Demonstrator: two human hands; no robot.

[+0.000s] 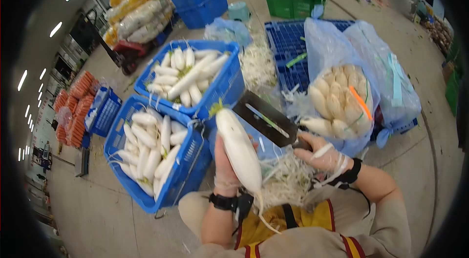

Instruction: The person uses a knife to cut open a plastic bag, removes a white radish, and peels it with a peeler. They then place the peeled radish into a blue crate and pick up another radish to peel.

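Note:
A white daikon radish (239,148) is held in my left hand (224,175), fingers wrapped round its side. Its green leaf stub points up and the thin root tail hangs toward my lap. My right hand (323,156) grips the handle of a wide, dark peeling knife (243,105) with a long slot in its blade. The blade stands just right of the daikon's top end. Both hands wear thin clear gloves, with black straps at the wrists. White peelings (288,180) are heaped below, between my knees.
Two blue crates of daikons, one nearer (183,194) and one farther (215,104), stand at left. On the right, a clear bag of peeled daikons (339,97) rests on a blue pallet (286,62). A green basket (295,0) and stacked blue bins (198,1) stand behind.

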